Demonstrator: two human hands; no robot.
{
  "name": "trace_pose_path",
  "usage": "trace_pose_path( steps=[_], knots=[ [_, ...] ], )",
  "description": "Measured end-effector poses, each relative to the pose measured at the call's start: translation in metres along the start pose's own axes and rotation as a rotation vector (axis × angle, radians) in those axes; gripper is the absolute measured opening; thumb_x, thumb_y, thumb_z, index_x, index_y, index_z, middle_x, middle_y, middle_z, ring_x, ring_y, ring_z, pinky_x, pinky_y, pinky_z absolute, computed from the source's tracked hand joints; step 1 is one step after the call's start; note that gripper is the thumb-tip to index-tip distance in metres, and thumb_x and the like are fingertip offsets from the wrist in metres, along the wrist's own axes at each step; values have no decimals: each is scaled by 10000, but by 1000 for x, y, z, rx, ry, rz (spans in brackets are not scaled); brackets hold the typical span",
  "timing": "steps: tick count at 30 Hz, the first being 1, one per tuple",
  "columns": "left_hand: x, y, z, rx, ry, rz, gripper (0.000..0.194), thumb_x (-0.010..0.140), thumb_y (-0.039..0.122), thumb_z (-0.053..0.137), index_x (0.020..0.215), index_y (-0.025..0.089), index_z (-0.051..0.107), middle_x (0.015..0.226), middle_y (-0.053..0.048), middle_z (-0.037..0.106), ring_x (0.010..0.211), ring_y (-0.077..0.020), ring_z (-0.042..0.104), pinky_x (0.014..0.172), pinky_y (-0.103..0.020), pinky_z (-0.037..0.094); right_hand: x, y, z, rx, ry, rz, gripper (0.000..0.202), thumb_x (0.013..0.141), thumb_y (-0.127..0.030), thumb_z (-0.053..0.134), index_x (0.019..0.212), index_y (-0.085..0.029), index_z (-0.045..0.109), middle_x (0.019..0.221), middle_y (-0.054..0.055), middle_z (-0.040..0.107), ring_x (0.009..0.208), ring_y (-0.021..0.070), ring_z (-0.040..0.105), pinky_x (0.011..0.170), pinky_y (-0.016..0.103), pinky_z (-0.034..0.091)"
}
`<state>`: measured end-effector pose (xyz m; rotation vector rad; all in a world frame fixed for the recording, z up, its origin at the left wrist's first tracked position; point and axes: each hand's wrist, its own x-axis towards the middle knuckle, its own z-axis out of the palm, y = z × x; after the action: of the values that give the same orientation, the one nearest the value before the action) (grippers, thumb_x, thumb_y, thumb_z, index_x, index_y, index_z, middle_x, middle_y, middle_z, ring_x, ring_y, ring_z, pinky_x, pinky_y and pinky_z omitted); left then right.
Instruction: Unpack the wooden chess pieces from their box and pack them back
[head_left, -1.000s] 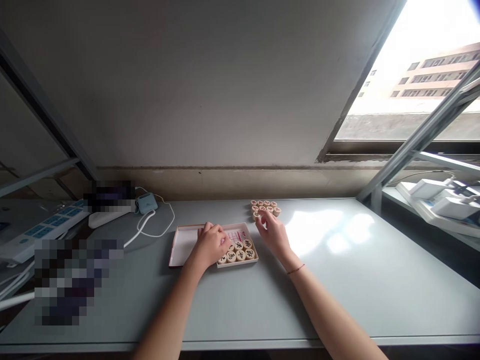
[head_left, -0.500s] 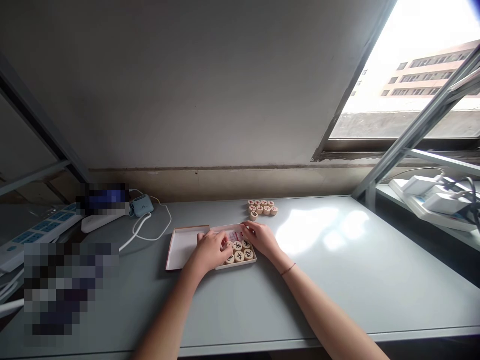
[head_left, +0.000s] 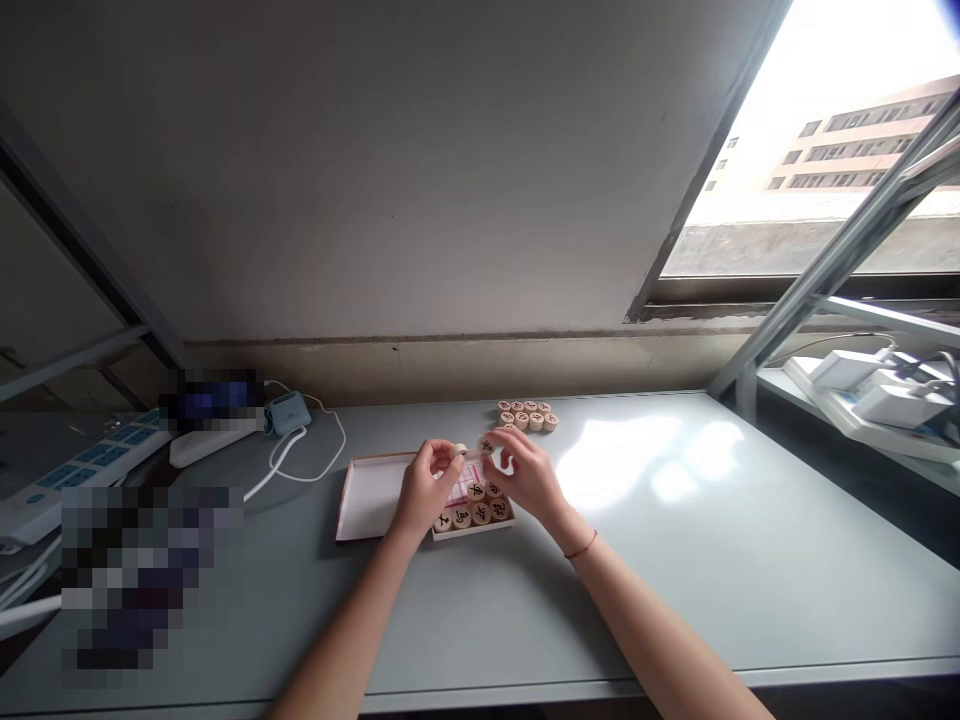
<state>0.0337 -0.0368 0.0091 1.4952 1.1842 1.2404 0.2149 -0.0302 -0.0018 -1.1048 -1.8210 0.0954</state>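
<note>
Above the back of the open box, my left hand (head_left: 427, 488) pinches a round wooden Chinese chess piece (head_left: 460, 450) between thumb and fingers. Close by on the right, my right hand (head_left: 525, 470) holds another chess piece (head_left: 486, 445) at its fingertips, the character on it facing me. Below them the shallow white box (head_left: 474, 533) holds several pieces (head_left: 480, 513) with dark characters, in a front row and partly behind it. A red-lined sheet (head_left: 466, 484) shows on the box's bottom. My right hand covers the box's back right corner.
The box lid (head_left: 375, 497) lies inner side up at the left. Behind my right hand, several chess pieces (head_left: 522, 421) stand in rows on the grey desk (head_left: 660, 570). Power strips (head_left: 97, 455), a blue adapter (head_left: 288, 411) and white cables are at the left.
My left hand has risen from the box's pieces toward its back, lifting a piece. The right hand, at the box's back edge before, now shows a piece at its fingertips.
</note>
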Motion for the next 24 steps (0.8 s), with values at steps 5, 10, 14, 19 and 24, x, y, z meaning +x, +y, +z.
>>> trace_pose_path(
  steps=[5,10,14,19,24],
  knots=[
    [4,-2,-4,-59,72,0,241,813,333,608,1008,195,575,988,-65,687,907,-169,663,867,-321,505,1,43,-19,-182,55,319,183,822,-302,543,961,-214,622,968,57,694,588,144,598,600,287,477],
    [3,-1,-3,11,83,-4,286,791,258,622,1071,201,608,1047,-62,681,904,-153,664,812,-279,533,-5,66,-24,-280,-128,450,113,817,-288,546,848,-232,639,934,43,702,757,204,642,636,294,460],
    [1,-3,-1,237,47,147,283,819,281,613,1090,201,614,957,-49,680,802,-148,655,763,-286,543,0,41,-21,-173,-35,379,181,850,-335,520,889,-206,642,995,80,684,675,166,608,613,290,459],
    [-2,-3,2,574,-9,458,196,815,195,622,1010,202,614,876,-33,669,778,-173,640,725,-291,526,7,-19,-8,229,-205,250,242,847,-395,569,976,-195,612,862,41,685,535,101,526,499,230,434],
    [-1,-1,0,655,-43,550,208,826,156,615,1026,208,587,867,-25,664,772,-170,636,707,-280,519,7,-36,0,326,-221,259,186,825,-367,599,904,-199,618,825,30,679,576,108,581,502,216,462]
  ],
)
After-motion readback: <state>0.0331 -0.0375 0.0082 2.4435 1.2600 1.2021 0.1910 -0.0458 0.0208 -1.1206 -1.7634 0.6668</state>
